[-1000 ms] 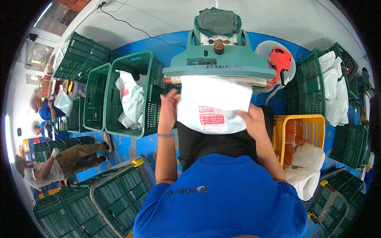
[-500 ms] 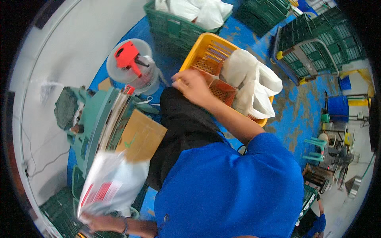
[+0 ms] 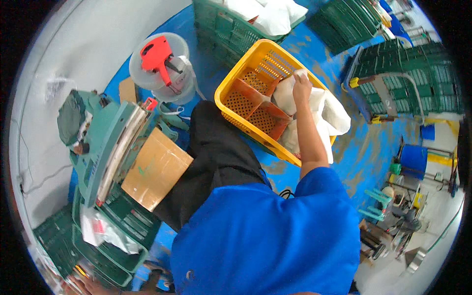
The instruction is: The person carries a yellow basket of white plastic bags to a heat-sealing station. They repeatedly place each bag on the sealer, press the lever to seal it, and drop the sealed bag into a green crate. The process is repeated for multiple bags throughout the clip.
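At the far left, low in the view, a green crate (image 3: 105, 236) is being occupied by one white printed bag (image 3: 101, 231), apparently already set down there. The left hand (image 3: 91, 285) is being glimpsed only at the bottom edge beside that crate, and whether its fingers are open or closed cannot be told. Above it, a green sealing machine (image 3: 105, 147) is being left idle, with nothing being held over its brown cardboard plate (image 3: 155, 169). Further right, a red tagging tool (image 3: 157, 56) is being kept in a clear round tub (image 3: 162, 73).

Right of centre, a yellow basket (image 3: 241, 73) is being reached into; its orange dividers (image 3: 255, 105) are leaving the near compartments bare, while white cloth bags (image 3: 324, 113) are being piled in its right part. The right hand (image 3: 301, 83) is being closed on the top of that pile, fingers curled around white cloth. Judging by the pile, much is remaining to be handled. Beyond, more white bundles are being held in a green crate (image 3: 236, 22) at the top.
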A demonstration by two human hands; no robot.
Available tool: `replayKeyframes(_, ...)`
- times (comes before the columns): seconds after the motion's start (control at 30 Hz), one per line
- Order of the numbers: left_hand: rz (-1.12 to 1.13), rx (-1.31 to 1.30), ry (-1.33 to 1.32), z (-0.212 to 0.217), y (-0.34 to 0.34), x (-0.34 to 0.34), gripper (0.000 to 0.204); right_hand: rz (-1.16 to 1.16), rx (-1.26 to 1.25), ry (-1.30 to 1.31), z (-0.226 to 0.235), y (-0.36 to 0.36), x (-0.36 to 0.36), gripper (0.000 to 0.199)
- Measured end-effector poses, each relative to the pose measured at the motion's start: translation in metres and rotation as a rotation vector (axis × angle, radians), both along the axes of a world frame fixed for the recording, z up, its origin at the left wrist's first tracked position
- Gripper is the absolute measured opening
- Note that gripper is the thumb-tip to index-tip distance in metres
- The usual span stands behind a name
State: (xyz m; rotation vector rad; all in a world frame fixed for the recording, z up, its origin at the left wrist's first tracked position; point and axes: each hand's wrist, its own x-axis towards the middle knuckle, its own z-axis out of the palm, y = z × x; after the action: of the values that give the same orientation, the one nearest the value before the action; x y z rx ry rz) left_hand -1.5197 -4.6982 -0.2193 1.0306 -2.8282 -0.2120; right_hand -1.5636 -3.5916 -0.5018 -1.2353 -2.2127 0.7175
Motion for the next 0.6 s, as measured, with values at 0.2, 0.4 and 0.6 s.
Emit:
replayKeyframes(0.2, -0.027, 0.159, -0.061, -0.010, 0.088, 0.013, 0.035, -0.146, -0.102, 0.519, 0.067, -0.032, 0.037, 0.020)
replayKeyframes(0.4, -0.510, 0.467, 0.004, 0.002, 0.290, -0.069, 0.030, 0.202, 0.517, 0.423, 0.231, -0.055, 0.019, 0.032)
replayKeyframes(0.6, -1.060, 0.893, -0.204, -0.063, 0.529, -0.123, 0.030, 0.603, 0.268, 0.839, 0.359, -0.095, -0.024, 0.038)
